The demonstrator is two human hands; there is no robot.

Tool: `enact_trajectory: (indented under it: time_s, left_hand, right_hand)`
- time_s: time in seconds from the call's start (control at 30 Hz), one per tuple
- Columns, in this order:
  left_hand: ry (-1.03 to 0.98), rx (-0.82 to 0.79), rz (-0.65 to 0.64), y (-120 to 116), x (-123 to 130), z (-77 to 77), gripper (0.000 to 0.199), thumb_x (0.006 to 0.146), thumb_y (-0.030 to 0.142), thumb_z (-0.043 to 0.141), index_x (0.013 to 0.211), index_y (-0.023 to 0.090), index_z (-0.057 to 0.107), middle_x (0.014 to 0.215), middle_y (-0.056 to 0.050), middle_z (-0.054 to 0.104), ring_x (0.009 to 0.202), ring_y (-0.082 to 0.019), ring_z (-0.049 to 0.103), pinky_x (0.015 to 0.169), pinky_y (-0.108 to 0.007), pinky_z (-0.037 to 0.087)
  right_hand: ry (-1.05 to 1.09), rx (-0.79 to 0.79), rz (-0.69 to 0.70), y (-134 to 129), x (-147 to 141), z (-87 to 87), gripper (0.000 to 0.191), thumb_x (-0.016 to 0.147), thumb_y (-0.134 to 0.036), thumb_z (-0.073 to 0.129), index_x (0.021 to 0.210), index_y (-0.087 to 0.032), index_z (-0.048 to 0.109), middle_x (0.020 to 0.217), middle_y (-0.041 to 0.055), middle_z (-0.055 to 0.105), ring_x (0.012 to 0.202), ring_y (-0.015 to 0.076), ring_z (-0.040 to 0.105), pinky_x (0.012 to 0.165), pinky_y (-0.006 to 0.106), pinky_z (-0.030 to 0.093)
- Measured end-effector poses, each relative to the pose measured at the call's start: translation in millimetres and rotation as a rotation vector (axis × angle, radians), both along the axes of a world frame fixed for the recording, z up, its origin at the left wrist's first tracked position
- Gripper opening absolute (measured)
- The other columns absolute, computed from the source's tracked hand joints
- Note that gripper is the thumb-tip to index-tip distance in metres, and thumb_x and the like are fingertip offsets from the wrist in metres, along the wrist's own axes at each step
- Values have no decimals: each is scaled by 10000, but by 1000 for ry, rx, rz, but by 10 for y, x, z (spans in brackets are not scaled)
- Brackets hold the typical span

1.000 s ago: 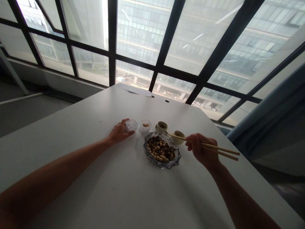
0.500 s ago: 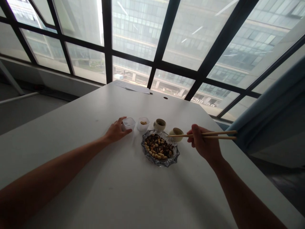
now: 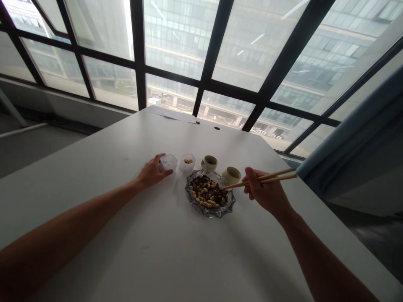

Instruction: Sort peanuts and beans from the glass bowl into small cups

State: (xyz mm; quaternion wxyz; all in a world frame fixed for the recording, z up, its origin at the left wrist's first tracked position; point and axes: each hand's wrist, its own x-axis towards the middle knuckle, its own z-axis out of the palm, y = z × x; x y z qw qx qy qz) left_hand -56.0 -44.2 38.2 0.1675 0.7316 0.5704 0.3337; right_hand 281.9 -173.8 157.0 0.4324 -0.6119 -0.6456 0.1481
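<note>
My left hand (image 3: pixel 153 171) is closed around the side of a translucent plastic cup (image 3: pixel 169 162) that stands on the table. My right hand (image 3: pixel 263 188) grips a pair of wooden chopsticks (image 3: pixel 270 178), whose tips reach the nuts at the right of a scalloped glass dish (image 3: pixel 210 213). Peanuts (image 3: pixel 206 204) and dark seeds (image 3: pixel 217 191) lie mixed in that dish. Whether the tips pinch a piece is too small to tell. A second plastic cup (image 3: pixel 188 163), holding a few nuts, stands beside the first.
Two small ceramic cups, one behind the dish (image 3: pixel 209 164) and one to its right (image 3: pixel 231 174), stand close to the chopsticks. Papers (image 3: pixel 179 116) lie at the far end of the white table (image 3: pixel 138 243). A blue curtain (image 3: pixel 349 134) hangs at the right.
My right hand has tilted the chopsticks, and their tips have gone down from above the dish's rim into the nuts and seeds. My left hand stays on the plastic cup.
</note>
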Motion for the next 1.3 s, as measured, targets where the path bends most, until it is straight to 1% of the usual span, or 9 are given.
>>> enact_trajectory:
  time_s: [0.23, 0.37, 0.5, 0.6, 0.7, 0.9, 1.03, 1.17, 1.3]
  left_hand:
    - [3, 15, 4, 2, 8, -6, 802, 755, 537, 711, 1434, 207, 441, 1235, -144, 676, 1116, -321, 658, 959, -451, 511]
    - [15, 8, 0, -10, 7, 11, 792, 764, 540, 699, 1428, 190, 445, 1251, -157, 669, 1115, -331, 655, 954, -459, 513]
    - [1, 17, 3, -6, 4, -1, 784, 754, 527, 713, 1422, 208, 453, 1248, -145, 672, 1114, -321, 657, 965, -459, 508]
    - [-5, 11, 7, 2, 3, -16, 789, 753, 531, 716, 1426, 215, 450, 1241, -138, 675, 1113, -315, 658, 977, -459, 501]
    - [6, 5, 8, 4, 1, -21, 789, 759, 540, 710, 1430, 222, 444, 1265, -139, 666, 1110, -315, 656, 973, -462, 501]
    - [-3, -2, -3, -9, 3, 2, 799, 761, 536, 701, 1436, 200, 436, 1295, -155, 650, 1147, -331, 640, 991, -472, 493]
    - [9, -3, -11, -24, 5, 25, 801, 766, 539, 696, 1437, 188, 438, 1273, -161, 660, 1139, -339, 643, 979, -469, 498]
    - [24, 1, -7, -35, 4, 41, 801, 766, 549, 697, 1436, 192, 440, 1250, -153, 670, 1100, -326, 659, 956, -455, 511]
    - [29, -3, -7, -38, 1, 47, 809, 768, 559, 692, 1439, 185, 438, 1228, -152, 673, 1075, -320, 666, 945, -449, 516]
  right_hand:
    - [543, 79, -50, 215, 229, -155, 592, 820, -740, 601, 606, -188, 598, 391, 27, 549, 277, 126, 465, 244, 231, 345]
    - [619, 96, -57, 280, 285, -234, 574, 805, -734, 624, 607, -198, 567, 411, 17, 542, 308, 130, 484, 250, 232, 340]
    - [327, 294, -112, 214, 207, -265, 559, 881, -708, 547, 688, -191, 634, 487, 31, 619, 358, 138, 537, 340, 261, 441]
    - [-10, 404, -16, 219, 120, -302, 535, 927, -679, 500, 745, -205, 667, 559, 38, 677, 440, 151, 613, 448, 281, 517]
    - [-124, 450, 12, 338, 52, -332, 540, 969, -650, 434, 728, -218, 651, 570, 38, 680, 477, 157, 632, 497, 286, 530]
    - [-38, 308, 27, 548, 7, -298, 487, 898, -655, 580, 735, -203, 658, 608, 46, 686, 532, 177, 644, 525, 294, 537]
    - [109, 301, 18, 391, 4, -240, 528, 907, -668, 559, 727, -186, 677, 561, 40, 660, 449, 145, 579, 446, 265, 486]
    - [175, 130, 99, 225, -4, -225, 579, 886, -699, 564, 662, -177, 675, 483, 28, 613, 370, 118, 522, 351, 228, 410]
    - [210, -4, 183, 202, -18, -270, 587, 826, -726, 622, 646, -169, 677, 482, 37, 625, 363, 121, 540, 331, 220, 414]
